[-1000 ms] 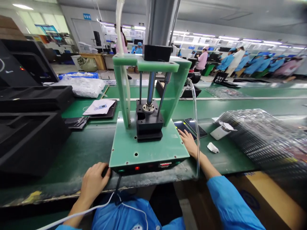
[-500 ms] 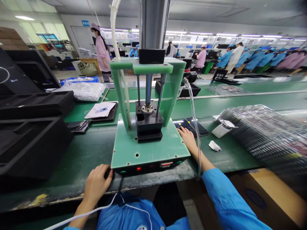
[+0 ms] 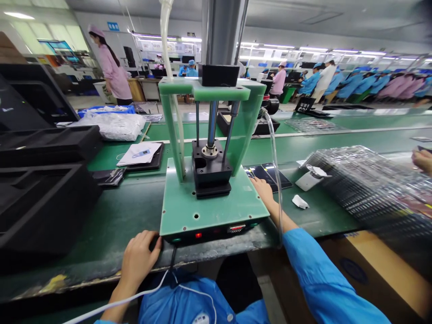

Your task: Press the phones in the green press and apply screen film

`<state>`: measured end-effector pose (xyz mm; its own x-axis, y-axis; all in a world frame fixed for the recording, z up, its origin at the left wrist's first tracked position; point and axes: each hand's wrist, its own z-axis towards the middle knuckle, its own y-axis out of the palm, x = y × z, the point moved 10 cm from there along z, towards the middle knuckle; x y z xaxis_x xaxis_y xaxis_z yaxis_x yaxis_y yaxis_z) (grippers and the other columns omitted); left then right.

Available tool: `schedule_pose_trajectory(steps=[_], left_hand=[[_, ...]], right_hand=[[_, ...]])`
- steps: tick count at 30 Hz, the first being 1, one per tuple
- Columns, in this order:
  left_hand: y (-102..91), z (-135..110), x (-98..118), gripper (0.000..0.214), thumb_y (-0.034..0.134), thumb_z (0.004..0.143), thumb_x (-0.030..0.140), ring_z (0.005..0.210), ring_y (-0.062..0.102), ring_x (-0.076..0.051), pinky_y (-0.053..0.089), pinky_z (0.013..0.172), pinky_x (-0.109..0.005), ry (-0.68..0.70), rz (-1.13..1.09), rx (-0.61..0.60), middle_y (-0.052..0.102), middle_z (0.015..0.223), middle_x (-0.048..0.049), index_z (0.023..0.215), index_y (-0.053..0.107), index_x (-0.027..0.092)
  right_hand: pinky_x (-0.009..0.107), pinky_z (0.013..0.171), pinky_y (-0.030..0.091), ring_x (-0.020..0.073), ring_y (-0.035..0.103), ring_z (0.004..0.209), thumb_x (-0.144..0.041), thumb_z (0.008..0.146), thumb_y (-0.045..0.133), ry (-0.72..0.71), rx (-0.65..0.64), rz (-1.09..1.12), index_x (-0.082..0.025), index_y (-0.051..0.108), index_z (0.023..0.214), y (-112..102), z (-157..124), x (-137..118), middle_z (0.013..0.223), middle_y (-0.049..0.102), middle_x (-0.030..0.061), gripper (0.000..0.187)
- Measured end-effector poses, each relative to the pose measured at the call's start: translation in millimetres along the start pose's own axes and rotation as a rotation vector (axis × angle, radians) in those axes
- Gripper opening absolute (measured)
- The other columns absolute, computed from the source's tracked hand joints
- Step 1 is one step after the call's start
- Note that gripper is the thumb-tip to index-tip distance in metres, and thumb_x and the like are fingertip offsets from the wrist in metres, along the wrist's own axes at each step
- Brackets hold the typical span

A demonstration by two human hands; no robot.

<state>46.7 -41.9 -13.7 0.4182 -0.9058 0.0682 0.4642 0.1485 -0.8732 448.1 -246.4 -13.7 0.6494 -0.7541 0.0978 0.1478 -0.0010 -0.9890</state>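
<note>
Green press [image 3: 218,208] stands on the near middle of the green bench [image 3: 135,207], directly in front of me. Its black block [image 3: 212,177] sits low, near the base; red light [image 3: 198,235] lit on the front panel.

My left hand [image 3: 139,255] rests at the near bench edge, fingers loosely curled, thumb beside the press's near left corner. The palm side is hidden; I cannot tell whether it holds anything.

My right hand [image 3: 264,191] is on the right side of the press, fingers extended toward the near end of the dark flat panels [image 3: 268,174]. Fingertips partly hidden behind the base; grip or mere contact, I cannot tell. A clear tube [image 3: 275,155] hangs down in front of that forearm.

Right of the panels: white container [image 3: 308,181], with crumpled white scrap [image 3: 300,202] nearer me. Farther right, a pile of clear trays [image 3: 357,180]; beyond it, another person's hand [image 3: 423,160] at the right edge. Left: white papers [image 3: 140,153] on a dark tray, black foam trays [image 3: 50,193] nearer.
</note>
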Motion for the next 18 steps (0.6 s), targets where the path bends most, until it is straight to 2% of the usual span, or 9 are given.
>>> schedule_pose_trajectory(steps=[5,10,12,15,18], left_hand=[[-0.1,-1,-2,0.029,0.043,0.097,0.034,0.072,0.062,-0.019,0.042,0.067,-0.031,-0.023,-0.025,-0.006,0.065,0.075,-0.0025,0.084,0.064,0.020],[2.0,-2,-5,0.026,0.045,0.096,0.034,0.076,0.064,-0.020,0.044,0.069,-0.031,-0.071,-0.073,-0.032,0.069,0.082,-0.0036,0.087,0.066,0.020],[1.9,-1,-6,0.027,0.045,0.096,0.034,0.076,0.064,-0.020,0.044,0.069,-0.032,-0.081,-0.089,-0.033,0.070,0.083,-0.0038,0.087,0.066,0.021],[1.2,-1,-5,0.027,0.045,0.096,0.034,0.075,0.064,-0.021,0.045,0.069,-0.032,-0.085,-0.103,-0.027,0.070,0.082,-0.0039,0.085,0.066,0.021],[1.2,0,-5,0.026,0.045,0.096,0.033,0.075,0.064,-0.021,0.045,0.069,-0.032,-0.092,-0.101,-0.026,0.070,0.082,-0.0038,0.085,0.066,0.021]], right_hand=[[0.045,0.089,0.052,0.0249,0.060,0.105,-0.043,0.100,0.055,0.063,-0.020,0.075,-0.016,0.057,0.128,-1,4,3,0.121,0.059,0.0113,0.039],[0.045,0.089,0.052,0.0259,0.061,0.107,-0.042,0.100,0.053,0.133,0.030,0.264,-0.017,0.058,0.130,-4,6,12,0.122,0.063,0.0126,0.038],[0.046,0.088,0.052,0.0291,0.062,0.107,-0.045,0.095,0.058,0.170,0.074,0.365,-0.017,0.060,0.128,-7,9,19,0.120,0.065,0.0148,0.043],[0.046,0.089,0.051,0.0348,0.064,0.105,-0.052,0.080,0.069,0.220,0.164,0.541,-0.017,0.067,0.121,-13,13,37,0.114,0.068,0.0174,0.054],[0.048,0.089,0.051,0.0356,0.064,0.102,-0.057,0.069,0.072,0.279,0.263,0.750,-0.018,0.067,0.115,-16,14,63,0.106,0.070,0.0148,0.060]])
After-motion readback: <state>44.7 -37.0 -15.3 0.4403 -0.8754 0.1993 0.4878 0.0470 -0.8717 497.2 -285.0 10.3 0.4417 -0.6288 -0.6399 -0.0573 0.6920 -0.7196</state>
